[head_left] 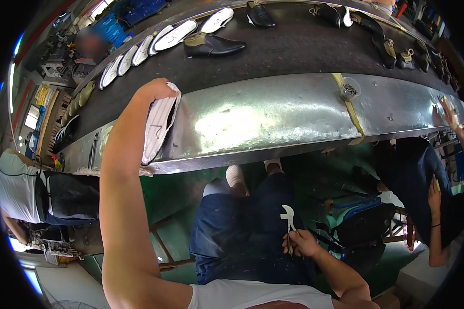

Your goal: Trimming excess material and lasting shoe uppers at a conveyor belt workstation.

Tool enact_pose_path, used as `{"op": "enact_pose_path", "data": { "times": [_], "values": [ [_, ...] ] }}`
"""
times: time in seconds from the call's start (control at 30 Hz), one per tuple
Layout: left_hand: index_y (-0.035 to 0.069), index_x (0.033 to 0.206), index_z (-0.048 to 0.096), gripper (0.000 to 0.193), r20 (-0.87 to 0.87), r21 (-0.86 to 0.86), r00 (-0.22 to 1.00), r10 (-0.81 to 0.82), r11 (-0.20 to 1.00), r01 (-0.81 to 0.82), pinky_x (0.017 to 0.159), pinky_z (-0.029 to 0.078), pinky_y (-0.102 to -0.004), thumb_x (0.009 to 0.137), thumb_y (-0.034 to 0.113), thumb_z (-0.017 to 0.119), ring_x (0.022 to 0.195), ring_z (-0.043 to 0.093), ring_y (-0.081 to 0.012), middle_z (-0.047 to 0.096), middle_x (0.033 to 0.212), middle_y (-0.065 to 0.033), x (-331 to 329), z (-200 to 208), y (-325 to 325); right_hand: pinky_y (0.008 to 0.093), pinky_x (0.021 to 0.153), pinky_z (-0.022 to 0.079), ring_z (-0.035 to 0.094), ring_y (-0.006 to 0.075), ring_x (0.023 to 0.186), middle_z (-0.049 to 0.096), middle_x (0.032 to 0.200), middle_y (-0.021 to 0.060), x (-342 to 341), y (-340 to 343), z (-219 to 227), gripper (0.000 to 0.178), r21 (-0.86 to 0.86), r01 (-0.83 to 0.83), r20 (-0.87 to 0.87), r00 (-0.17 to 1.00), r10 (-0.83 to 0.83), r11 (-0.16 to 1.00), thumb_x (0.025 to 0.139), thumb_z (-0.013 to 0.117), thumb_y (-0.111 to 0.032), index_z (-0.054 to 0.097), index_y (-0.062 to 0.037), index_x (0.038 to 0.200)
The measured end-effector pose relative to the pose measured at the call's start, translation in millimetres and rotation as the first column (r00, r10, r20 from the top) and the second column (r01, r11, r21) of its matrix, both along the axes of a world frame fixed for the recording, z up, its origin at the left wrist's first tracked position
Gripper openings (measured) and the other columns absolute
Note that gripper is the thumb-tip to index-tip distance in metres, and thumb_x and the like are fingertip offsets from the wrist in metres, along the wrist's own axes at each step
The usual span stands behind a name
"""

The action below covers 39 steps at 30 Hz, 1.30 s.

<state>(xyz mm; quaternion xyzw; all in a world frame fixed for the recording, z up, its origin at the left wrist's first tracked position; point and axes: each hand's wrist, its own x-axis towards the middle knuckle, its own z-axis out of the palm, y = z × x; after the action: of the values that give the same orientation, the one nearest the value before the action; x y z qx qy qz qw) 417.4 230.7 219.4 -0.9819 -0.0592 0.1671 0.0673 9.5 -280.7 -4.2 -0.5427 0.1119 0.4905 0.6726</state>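
At the near edge of the metal-topped bench, a shoe stands tilted with its white underside turned toward me and a dark upper just visible along its edge. My left hand is closed round its far end, and part of the fingers is hidden behind it. Over my lap, my right hand grips the handles of metal lasting pincers, with the hooked head pointing up and away from me. The pincers and the shoe are well apart.
White-soled shoes line the dark conveyor belt beyond the metal ledge; a black shoe lies nearby. A clear cup of small metal pieces stands on the ledge. Co-workers sit on both sides. A dark bag lies right.
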Motion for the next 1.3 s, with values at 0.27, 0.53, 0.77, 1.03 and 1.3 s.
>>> {"op": "enact_pose_path", "data": {
  "times": [0.27,0.53,0.77,1.03,1.3],
  "values": [
    [-0.002,0.141,0.051,0.07,0.023,-0.632,0.957,0.289,0.746,-0.21,0.098,0.049,-0.0396,0.09,0.045,0.068,0.116,0.063,-0.0283,0.062,0.131,-0.0195,-35.7,-4.4,7.4,0.0241,0.045,0.045,0.071,0.0188,0.075,0.07,0.093,0.0127,-11.2,5.5,7.8,0.037,-0.027,0.025,0.053,0.998,-0.024,0.999,0.107,0.042,-0.031,0.056,0.002,0.113],
    [0.008,0.146,0.047,0.058,0.101,-0.948,0.945,0.312,-0.257,0.186,0.093,0.051,-0.0303,0.094,0.021,0.067,0.105,0.062,-0.0162,0.065,0.118,-0.0078,-273.7,-34.3,-113.4,0.0285,0.058,0.051,0.066,0.0145,0.069,0.069,0.086,0.0085,-19.0,8.8,18.7,0.028,-0.132,-0.017,0.218,0.975,0.045,0.991,0.097,0.061,-0.024,0.06,0.0005,0.11],
    [0.009,0.156,0.029,0.07,-0.081,-0.849,0.98,0.182,-0.528,0.027,0.105,0.039,-0.0294,0.097,0.012,0.065,0.119,0.05,-0.0131,0.052,0.135,-0.0041,-393.4,-136.9,-180.3,0.0347,0.073,0.052,0.066,0.022,0.079,0.066,0.084,0.0083,-23.9,41.0,100.6,0.032,-0.276,-0.1,0.639,0.724,0.26,0.956,0.094,0.062,-0.017,0.057,0.0007,0.12],
    [0.013,0.153,0.03,0.056,0.111,-0.971,0.989,0.095,-0.204,0.128,0.103,0.04,-0.0311,0.104,0.024,0.055,0.116,0.051,-0.0148,0.055,0.127,-0.0059,-399.4,-136.3,-171.8,0.0306,0.075,0.053,0.065,0.0154,0.08,0.069,0.096,0.0085,-26.5,78.2,138.0,0.035,-0.293,-0.18,0.625,0.707,0.33,0.939,0.099,0.058,-0.019,0.055,0.0034,0.126],
    [0.014,0.155,0.021,0.068,0.076,-0.986,0.997,-0.028,-0.15,0.071,0.108,0.036,-0.0321,0.101,0.019,0.061,0.123,0.046,-0.0157,0.051,0.132,-0.0074,-398.0,-128.7,-172.4,0.0271,0.065,0.051,0.062,0.0129,0.073,0.066,0.084,0.0036,-14.7,82.0,138.2,0.025,-0.166,-0.091,0.623,0.762,0.176,0.982,0.101,0.055,-0.023,0.059,-0.0015,0.113]
  ]
}}
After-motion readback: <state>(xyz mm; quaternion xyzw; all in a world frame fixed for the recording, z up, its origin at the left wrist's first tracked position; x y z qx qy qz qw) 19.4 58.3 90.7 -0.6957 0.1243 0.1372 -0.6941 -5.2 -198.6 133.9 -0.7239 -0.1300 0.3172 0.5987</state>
